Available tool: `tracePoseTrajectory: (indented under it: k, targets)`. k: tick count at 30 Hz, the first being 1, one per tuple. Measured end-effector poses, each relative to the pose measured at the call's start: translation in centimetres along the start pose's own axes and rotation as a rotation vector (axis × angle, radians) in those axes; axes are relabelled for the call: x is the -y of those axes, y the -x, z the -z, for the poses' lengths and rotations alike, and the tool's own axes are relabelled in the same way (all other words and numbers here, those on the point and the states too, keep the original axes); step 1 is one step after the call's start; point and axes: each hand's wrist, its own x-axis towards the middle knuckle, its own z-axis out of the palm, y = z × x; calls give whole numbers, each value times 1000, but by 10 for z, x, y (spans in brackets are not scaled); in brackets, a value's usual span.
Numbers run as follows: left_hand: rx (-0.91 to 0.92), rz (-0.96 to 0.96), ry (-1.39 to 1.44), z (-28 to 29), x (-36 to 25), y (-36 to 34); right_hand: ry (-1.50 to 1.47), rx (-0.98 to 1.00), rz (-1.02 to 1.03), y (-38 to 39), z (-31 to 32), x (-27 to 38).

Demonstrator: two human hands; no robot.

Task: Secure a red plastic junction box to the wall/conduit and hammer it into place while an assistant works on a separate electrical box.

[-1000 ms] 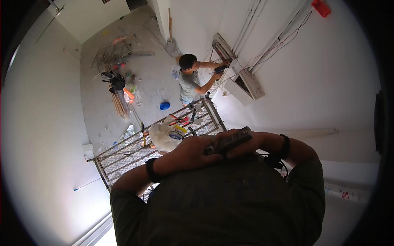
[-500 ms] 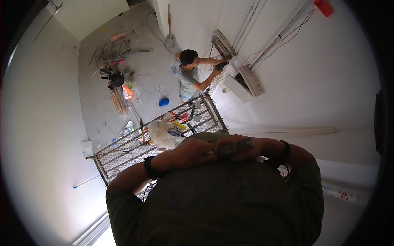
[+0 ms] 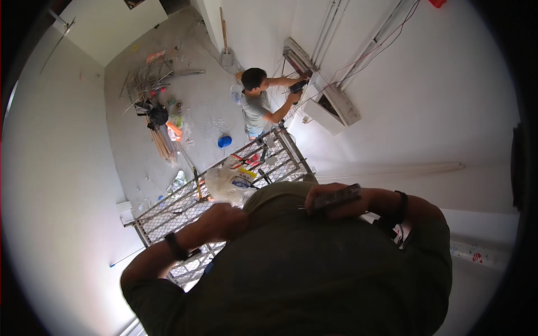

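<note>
In front of my chest, my right hand is closed around a dark, flat, oblong object whose kind I cannot make out. A small pale tip shows beside its fingers. Lower and to the left, my left hand is curled closed, apart from the right one; whatever it may hold is hidden. Just beyond the hands lies a crumpled clear plastic bag with a yellow-and-blue packet on it. Red-handled pliers rest behind the packet.
I am above a metal mesh platform, with a hammer at its far edge. Below, a co-worker holds a power drill at an open wall box. Rods, a blue item and debris lie on the floor.
My hands were together at my chest; the left has moved away to the left and down. The right still grips the dark object, now tilted more. My view has shifted slightly.
</note>
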Motion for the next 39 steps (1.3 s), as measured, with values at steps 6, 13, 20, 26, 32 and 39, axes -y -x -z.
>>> tracePoseTrajectory:
  k: [6, 13, 20, 26, 32, 39]
  targets:
    - [-355, 104, 488, 30, -3, -48, -53, -29, -99, -9, -3, 1]
    - [-281, 24, 669, 37, -32, -84, -183, -113, -128, -1, -3, 3]
    - [-131, -62, 635, 26, -11, -108, -332, -245, -133, 10, -6, -5]
    - [-1, -125, 643, 15, 0, -149, -275, -468, -227, 38, -8, -15]
    - [117, -112, 559, -10, 9, -221, -406, -818, -424, 92, 35, -42]
    - [128, 182, 637, -45, 41, -333, -705, -1133, -700, 196, 76, -205]
